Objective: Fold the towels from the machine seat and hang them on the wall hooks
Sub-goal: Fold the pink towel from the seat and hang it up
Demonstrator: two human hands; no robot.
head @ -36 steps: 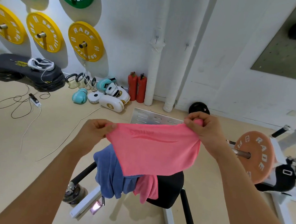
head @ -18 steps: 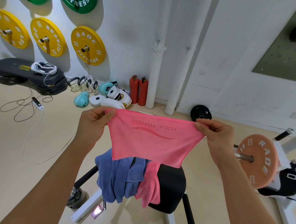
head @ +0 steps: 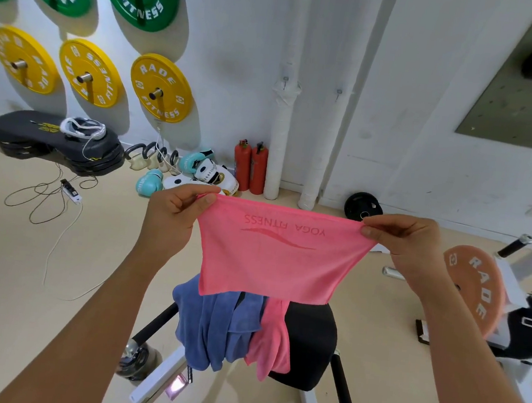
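A pink towel [head: 272,260] printed "YOGA FITNESS" hangs stretched flat in the air in front of me. My left hand [head: 175,215] pinches its upper left corner and my right hand [head: 400,243] pinches its upper right corner. Below it, a blue towel [head: 217,323] and another pink towel [head: 272,338] lie draped over the black machine seat [head: 309,342]. Two small wall hooks [head: 285,79] [head: 339,92] sit on the white wall beside the wrapped pipes, both bare.
Yellow and green weight plates [head: 160,88] hang on the wall at left. Kettlebells, boxing gloves [head: 149,182] and two red extinguishers [head: 250,167] line the wall base. Black mats [head: 55,143] and loose cables lie left. A machine with an orange plate [head: 474,289] stands right.
My hands moved apart and levelled, pulling the pink towel from a slack bunch into a taut flat sheet. The view tilted up slightly.
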